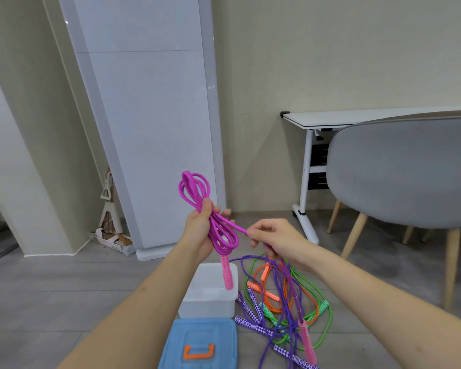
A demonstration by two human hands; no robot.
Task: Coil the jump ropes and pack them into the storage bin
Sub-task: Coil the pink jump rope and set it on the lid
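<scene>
My left hand grips a bundle of magenta jump rope loops, held up in front of me. One pink handle of it hangs down over the white storage bin. My right hand pinches the free strand of the same rope just right of the bundle. That strand runs down to the second pink handle on the floor. Purple, orange and green jump ropes lie tangled on the floor right of the bin.
The bin's blue lid with an orange handle lies on the floor in front of the bin. A grey chair with wooden legs and a white desk stand at the right. A white panel leans against the wall behind.
</scene>
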